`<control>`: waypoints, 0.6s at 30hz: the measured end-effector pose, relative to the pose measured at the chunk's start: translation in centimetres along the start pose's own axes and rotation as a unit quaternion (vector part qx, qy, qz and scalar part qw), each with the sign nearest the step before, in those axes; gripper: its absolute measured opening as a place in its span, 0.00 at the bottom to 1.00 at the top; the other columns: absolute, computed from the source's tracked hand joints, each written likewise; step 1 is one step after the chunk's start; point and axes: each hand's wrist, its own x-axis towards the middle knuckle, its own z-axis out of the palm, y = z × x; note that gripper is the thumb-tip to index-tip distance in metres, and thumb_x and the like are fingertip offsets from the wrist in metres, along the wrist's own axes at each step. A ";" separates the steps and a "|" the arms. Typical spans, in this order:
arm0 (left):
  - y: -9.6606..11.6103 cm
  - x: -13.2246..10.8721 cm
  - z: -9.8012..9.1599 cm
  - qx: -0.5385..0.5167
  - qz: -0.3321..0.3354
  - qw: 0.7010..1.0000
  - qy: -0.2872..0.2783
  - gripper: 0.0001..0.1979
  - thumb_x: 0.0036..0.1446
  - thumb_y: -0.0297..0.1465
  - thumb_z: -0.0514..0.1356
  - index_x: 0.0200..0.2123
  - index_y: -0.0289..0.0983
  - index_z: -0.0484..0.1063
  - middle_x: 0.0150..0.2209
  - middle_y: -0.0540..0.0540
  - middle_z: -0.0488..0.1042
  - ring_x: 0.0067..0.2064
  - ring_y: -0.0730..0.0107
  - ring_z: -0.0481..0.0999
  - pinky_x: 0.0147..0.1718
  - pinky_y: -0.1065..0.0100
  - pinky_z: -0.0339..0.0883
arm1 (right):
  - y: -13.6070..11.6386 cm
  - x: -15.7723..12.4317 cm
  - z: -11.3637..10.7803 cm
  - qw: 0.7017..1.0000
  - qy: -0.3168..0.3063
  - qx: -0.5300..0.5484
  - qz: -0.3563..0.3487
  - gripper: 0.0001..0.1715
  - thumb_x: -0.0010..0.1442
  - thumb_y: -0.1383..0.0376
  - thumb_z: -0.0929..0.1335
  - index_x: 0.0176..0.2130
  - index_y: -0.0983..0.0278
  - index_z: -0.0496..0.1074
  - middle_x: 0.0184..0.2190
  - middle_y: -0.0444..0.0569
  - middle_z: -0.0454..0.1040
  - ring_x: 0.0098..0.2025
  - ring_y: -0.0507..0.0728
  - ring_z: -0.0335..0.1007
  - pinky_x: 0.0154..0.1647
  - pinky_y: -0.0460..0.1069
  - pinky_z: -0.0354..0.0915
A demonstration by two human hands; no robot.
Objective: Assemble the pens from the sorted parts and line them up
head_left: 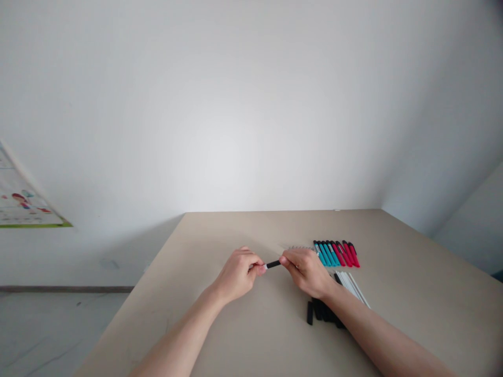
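A slim black pen barrel (273, 264) with a short white end spans the gap between my two hands, just above the table. My left hand (240, 272) pinches its white end between thumb and fingertips. At the other end, my right hand (304, 269) grips the black part, hiding the rest of it. Under my right wrist lie several black pen parts (319, 310), partly covered by the forearm. One short black piece (310, 313) rests a little apart, to their left. Thin white sticks (351, 287) lie beside that wrist, also partly hidden.
A row of turquoise pens (327, 253) and red pens (346, 254) with black ends lies behind my right hand. Small clear or metallic pieces (301, 247) are there too, hard to make out. The beige table (220, 230) meets a white wall; a poster (27, 199) hangs left.
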 end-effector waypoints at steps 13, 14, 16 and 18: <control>0.0 -0.4 0.2 -0.153 -0.115 0.977 -0.093 0.19 0.54 0.41 0.57 0.18 0.34 0.65 0.18 0.52 0.64 0.21 0.77 0.64 0.22 0.74 0.54 | 0.1 -0.2 -0.4 0.999 -0.018 0.034 0.004 0.26 0.68 0.59 0.56 0.20 0.62 0.57 0.16 0.41 0.56 0.19 0.50 0.50 0.24 0.47 0.46; 0.0 -0.3 0.2 -0.140 -0.107 0.982 -0.070 0.20 0.55 0.41 0.57 0.18 0.34 0.65 0.18 0.52 0.64 0.21 0.77 0.63 0.22 0.74 0.53 | 0.2 -0.2 -0.3 0.999 -0.014 0.035 0.015 0.26 0.68 0.59 0.56 0.20 0.62 0.57 0.16 0.41 0.56 0.19 0.50 0.51 0.24 0.47 0.46; 0.2 -0.3 0.0 -0.200 -0.138 0.962 -0.126 0.21 0.57 0.45 0.53 0.24 0.33 0.69 0.19 0.51 0.66 0.19 0.77 0.63 0.19 0.74 0.53 | 0.3 -0.1 -0.4 0.999 0.000 0.047 0.011 0.26 0.68 0.58 0.55 0.21 0.62 0.57 0.17 0.42 0.57 0.20 0.51 0.52 0.25 0.47 0.48; 0.3 -0.2 -0.5 -0.285 -0.188 0.910 -0.234 0.24 0.58 0.48 0.49 0.30 0.32 0.71 0.21 0.49 0.69 0.15 0.78 0.61 0.16 0.73 0.52 | 0.2 -0.1 -0.4 0.998 0.010 0.063 -0.011 0.25 0.68 0.58 0.55 0.21 0.62 0.57 0.18 0.43 0.58 0.22 0.51 0.54 0.26 0.47 0.50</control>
